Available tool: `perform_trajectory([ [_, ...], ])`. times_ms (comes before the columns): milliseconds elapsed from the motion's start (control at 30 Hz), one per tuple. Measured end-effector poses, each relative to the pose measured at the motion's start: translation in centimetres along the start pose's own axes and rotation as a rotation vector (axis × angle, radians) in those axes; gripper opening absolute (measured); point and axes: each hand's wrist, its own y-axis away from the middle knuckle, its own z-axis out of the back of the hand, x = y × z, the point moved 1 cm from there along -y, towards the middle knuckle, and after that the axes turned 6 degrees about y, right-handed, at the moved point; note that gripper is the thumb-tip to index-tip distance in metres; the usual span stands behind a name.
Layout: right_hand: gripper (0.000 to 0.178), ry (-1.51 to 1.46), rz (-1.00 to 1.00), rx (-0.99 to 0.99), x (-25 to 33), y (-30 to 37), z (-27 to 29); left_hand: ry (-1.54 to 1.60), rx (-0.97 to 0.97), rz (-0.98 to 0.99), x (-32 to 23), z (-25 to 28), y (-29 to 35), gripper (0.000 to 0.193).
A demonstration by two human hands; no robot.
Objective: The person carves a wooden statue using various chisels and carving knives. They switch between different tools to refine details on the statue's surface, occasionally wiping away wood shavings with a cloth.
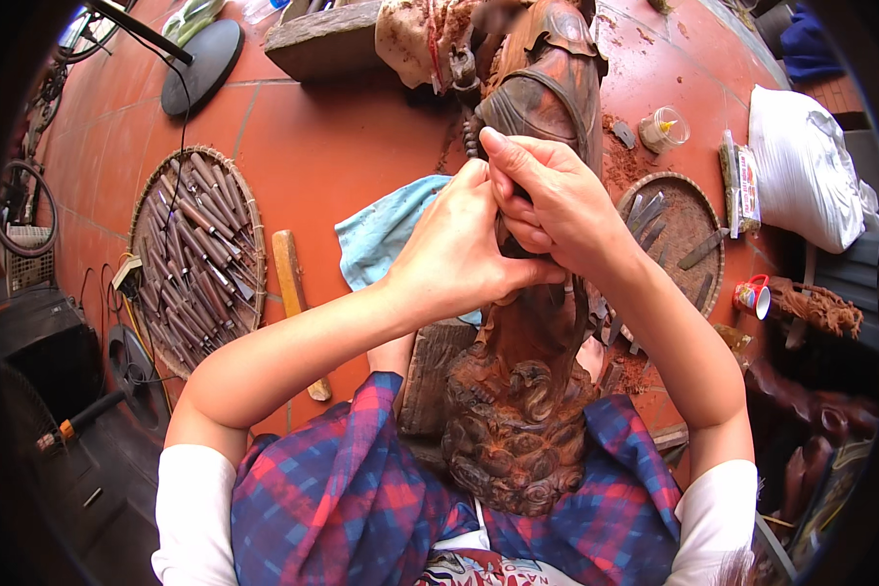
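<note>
A dark brown carved wooden statue lies lengthwise in front of me. Its knobbly carved base rests between my knees, over my checked blue and red clothing. Above the statue's middle, my left hand and my right hand meet, fingers curled. Both are closed, touching each other. Whatever they grip, if anything, is hidden by the fingers. Just left of the statue is a crumpled light blue cloth, partly behind my left hand.
Many wooden-handled chisels fill a round wicker tray at left, beside a wooden bar. Another wicker tray at right holds flat blades. Beyond are a jar, a red mug, a white sack and a wood block.
</note>
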Motion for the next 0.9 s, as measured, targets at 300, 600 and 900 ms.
perform_trajectory([
  [300, 0.043, -0.050, 0.064, -0.025, -0.3, 0.1, 0.2, -0.019, 0.075, 0.034, -0.4, 0.5, -0.1, 0.073],
  [600, 0.043, -0.026, 0.007, -0.022, -0.4, -0.3, 0.0, 0.020, 0.002, -0.024, 0.8, 0.2, 0.3, 0.064],
  [900, 0.041, -0.036, 0.013, -0.069, -0.7, -0.5, -0.2, 0.025, 0.012, -0.036, 1.0, 0.2, -0.2, 0.062],
])
